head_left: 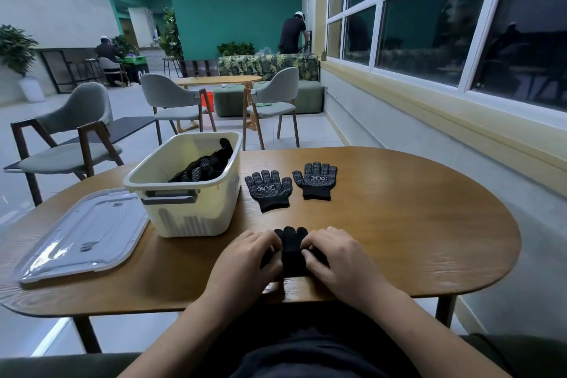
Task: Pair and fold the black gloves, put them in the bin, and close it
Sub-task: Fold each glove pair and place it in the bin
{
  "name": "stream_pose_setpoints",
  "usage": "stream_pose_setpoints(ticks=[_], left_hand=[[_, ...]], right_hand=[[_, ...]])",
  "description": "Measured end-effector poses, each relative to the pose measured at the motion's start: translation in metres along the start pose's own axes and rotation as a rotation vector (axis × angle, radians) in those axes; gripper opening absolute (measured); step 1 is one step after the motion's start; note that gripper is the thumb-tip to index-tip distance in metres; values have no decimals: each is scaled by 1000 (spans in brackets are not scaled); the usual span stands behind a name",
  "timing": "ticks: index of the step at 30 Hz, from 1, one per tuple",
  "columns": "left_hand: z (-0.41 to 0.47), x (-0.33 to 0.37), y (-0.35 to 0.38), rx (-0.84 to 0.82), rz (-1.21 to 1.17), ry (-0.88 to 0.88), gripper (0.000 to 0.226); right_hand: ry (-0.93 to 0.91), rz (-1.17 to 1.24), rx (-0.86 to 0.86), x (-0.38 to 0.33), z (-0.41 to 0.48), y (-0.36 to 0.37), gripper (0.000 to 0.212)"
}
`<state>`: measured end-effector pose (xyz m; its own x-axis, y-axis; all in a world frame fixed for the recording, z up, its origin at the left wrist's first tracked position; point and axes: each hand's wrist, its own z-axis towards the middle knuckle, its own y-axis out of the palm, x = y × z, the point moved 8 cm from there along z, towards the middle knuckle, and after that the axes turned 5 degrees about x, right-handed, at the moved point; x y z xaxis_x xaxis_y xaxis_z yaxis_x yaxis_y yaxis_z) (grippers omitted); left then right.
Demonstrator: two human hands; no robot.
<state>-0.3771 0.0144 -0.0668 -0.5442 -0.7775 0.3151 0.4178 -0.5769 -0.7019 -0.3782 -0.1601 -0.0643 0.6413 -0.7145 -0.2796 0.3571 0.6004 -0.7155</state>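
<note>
A stacked pair of black gloves (291, 250) lies near the table's front edge, fingers pointing away from me. My left hand (245, 258) pinches its left side with curled fingers, and my right hand (334, 255) pinches its right side. Two more black dotted gloves lie flat farther back, one (270, 190) beside the bin and another (316, 180) to its right. The cream bin (190, 212) stands open at the left with several black gloves (205, 166) inside. Its clear lid (86, 233) lies flat on the table left of the bin.
The wooden table (414, 224) has a rounded right end. Grey chairs (73, 138) and another table stand beyond it, with a window wall on the right. Two people are far in the background.
</note>
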Motion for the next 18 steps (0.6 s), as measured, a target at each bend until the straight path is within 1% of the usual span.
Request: stream_pose_setpoints(ticks=[7,8,9,11,13,15,17,18], left_hand=[[3,-6,-2,19,-8,-39,5],[3,-4,-3,21,-14,-28,4],[3,-3,-4,20,-20,-17,5],[3,1,-6,20,-35,4,7],[2,3,-8,17,-41,21,9],[2,3,-8,10,-40,32,9],[2,3,-6,-16,-42,29,15],[1,2,-4,-34,-35,26,19]], right_hand=[[74,-45,42,13,0,0,9],[68,-42,45,13,0,1,5],[49,-37,43,12,0,1,6],[-7,-28,26,6,0,1,22],[-58,-25,16,0,-1,0,27],[-82,-24,19,-4,-2,-2,19],[-86,-23,14,-7,-3,-3,9],[-77,-28,3,-8,-3,-3,13]])
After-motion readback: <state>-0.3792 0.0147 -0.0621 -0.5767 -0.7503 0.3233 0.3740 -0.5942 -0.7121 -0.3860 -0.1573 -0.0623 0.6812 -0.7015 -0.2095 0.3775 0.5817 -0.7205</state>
